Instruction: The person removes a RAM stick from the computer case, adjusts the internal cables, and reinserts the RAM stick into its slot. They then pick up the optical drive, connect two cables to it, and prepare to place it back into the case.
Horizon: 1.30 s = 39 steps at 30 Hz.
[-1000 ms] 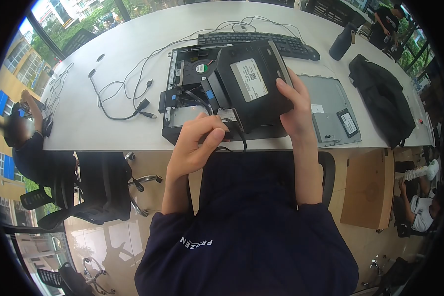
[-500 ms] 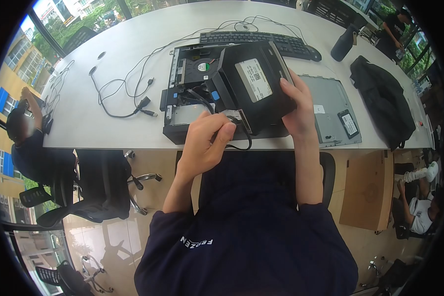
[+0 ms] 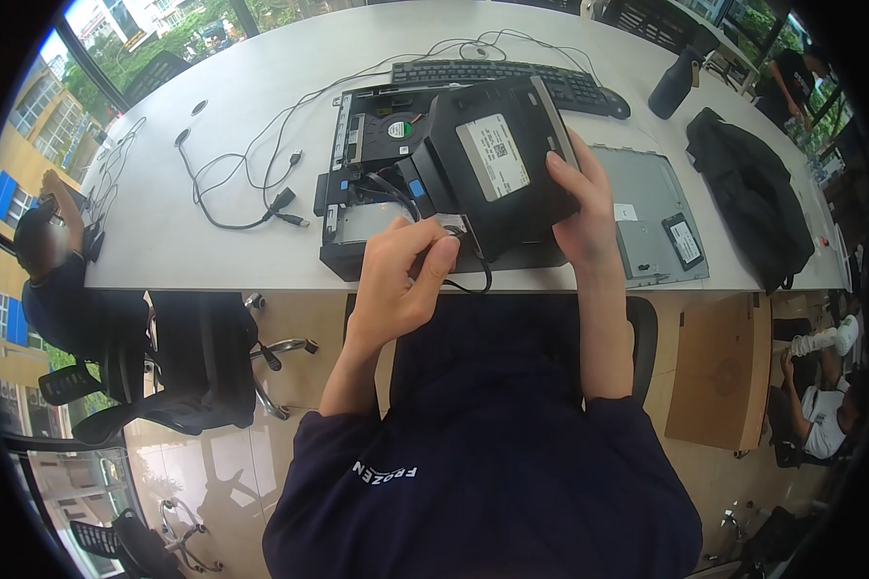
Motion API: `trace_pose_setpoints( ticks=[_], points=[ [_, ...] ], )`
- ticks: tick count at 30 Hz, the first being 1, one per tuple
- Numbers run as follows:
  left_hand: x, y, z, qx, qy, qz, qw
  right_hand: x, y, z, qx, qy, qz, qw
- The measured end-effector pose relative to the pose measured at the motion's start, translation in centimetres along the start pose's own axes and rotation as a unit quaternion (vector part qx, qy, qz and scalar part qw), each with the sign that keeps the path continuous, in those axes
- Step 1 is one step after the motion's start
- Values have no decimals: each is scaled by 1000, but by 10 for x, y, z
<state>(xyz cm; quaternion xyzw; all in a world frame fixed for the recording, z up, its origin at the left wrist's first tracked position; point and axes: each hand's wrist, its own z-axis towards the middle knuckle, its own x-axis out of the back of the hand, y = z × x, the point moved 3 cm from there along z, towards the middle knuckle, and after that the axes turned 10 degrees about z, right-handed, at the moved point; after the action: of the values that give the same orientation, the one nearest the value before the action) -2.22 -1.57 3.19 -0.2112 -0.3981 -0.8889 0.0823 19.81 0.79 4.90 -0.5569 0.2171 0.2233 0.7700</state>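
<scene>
An opened black desktop computer case (image 3: 343, 253) lies on the table in front of me, its fan (image 3: 397, 128) and inner cables showing. Over its right part a black drive bay (image 3: 541, 198) with a white label (image 3: 493, 157) is raised and tilted. My right hand (image 3: 589, 207) grips the bay's right side, thumb on top and fingers beneath it. At the bay's lower left corner, my left hand (image 3: 403, 275) is closed in a pinch on a black cable (image 3: 480, 280). The cable's end is hidden by the fingers.
Behind the case are a keyboard (image 3: 512, 79) and mouse (image 3: 612, 103). A metal side panel (image 3: 647, 193) with a small labelled drive (image 3: 683, 241) lies to the right, near a black bag (image 3: 743, 198) and bottle (image 3: 674, 85). Loose cables (image 3: 251, 224) spread left.
The drive bay has tilted slightly, its upper edge shifting a little. My left hand stays almost in place at the cable; my right hand keeps its grip.
</scene>
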Motion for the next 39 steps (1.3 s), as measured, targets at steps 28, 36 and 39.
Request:
trace_pose_setpoints(
  ticks=[28,36,39],
  points=[
    [-4,14,14,-67,-33,80,994,42,-19,-72,228,178,-124,949],
    [-7,-11,38,-15,-66,216,974,72,-8,-79,165,222,-51,960],
    [-9,-10,44,7,-108,238,965,74,-7,-80,160,217,-61,961]
  ],
)
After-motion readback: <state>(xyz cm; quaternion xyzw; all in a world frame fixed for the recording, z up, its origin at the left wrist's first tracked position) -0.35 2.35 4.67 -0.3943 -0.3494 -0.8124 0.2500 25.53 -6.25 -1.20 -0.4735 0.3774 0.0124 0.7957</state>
